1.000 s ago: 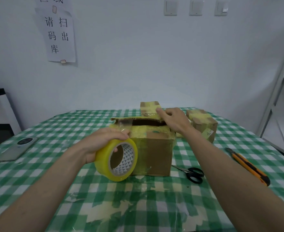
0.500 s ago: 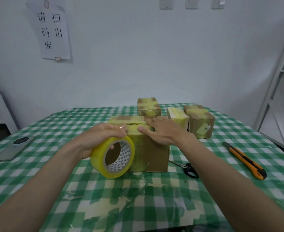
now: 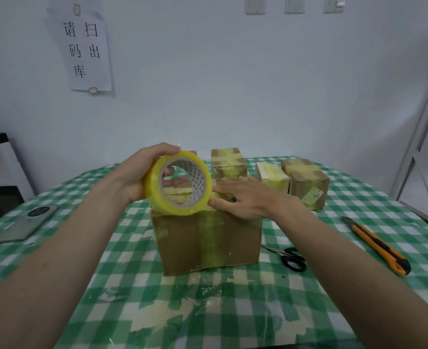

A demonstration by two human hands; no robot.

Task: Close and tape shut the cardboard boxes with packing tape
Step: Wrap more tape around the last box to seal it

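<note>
Lifted from beside the box, the tape roll [image 3: 178, 182] now sits above its top left edge, gripped by the left hand [image 3: 142, 172], fingers curled over the rim and thumb through the core. At frame centre on the green-checked bench [image 3: 107, 285] stands the brown cardboard box [image 3: 208, 241], flaps down, yellowish tape running down its front. The right hand [image 3: 243, 197] presses flat on its top, fingers straight. Three smaller taped boxes [image 3: 306, 183] sit behind, right of centre.

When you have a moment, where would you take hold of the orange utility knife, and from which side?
Probably the orange utility knife by its mid handle, from above, fingers across its narrow width: it lies flat on the tablecloth, blade tip pointing away, with room either side.
</note>
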